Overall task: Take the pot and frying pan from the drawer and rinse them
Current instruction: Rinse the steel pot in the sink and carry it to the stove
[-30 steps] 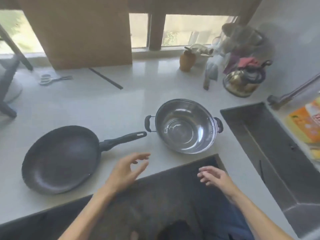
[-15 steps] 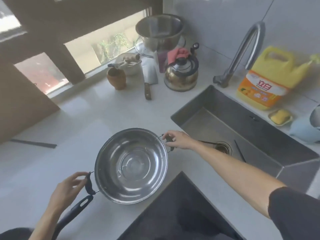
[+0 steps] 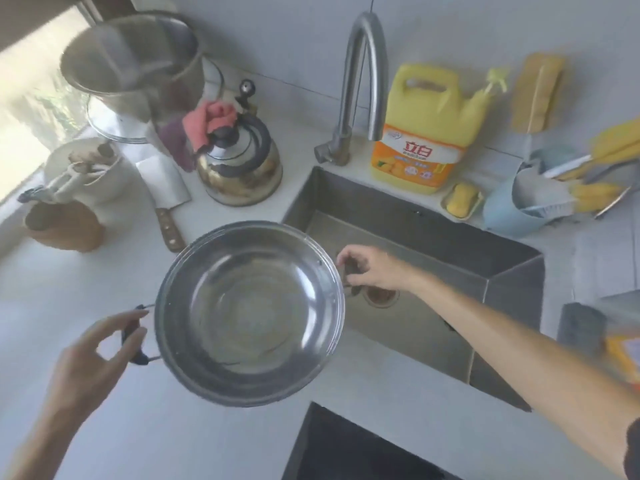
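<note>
1. The pot (image 3: pixel 249 313), a shiny steel one with two dark side handles, is in our two hands above the white counter (image 3: pixel 69 299), its right rim overlapping the near left edge of the sink (image 3: pixel 433 244).
2. Our left hand (image 3: pixel 88 358) pinches the left handle between thumb and curled fingers.
3. Our right hand (image 3: pixel 372 268) grips the right handle, its fingers curled round it, over the sink basin.
4. The basin lies open to the right of the pot; the faucet (image 3: pixel 363 81) arches over its far edge.
5. Behind the pot, near its far rim, lie a cleaver (image 3: pixel 166 195) and a kettle (image 3: pixel 242 168).
6. A yellow detergent jug (image 3: pixel 426 133) stands beside the faucet, on the ledge behind the sink.
7. A dark cooktop (image 3: pixel 346 448) edge sits just below the pot.
</note>
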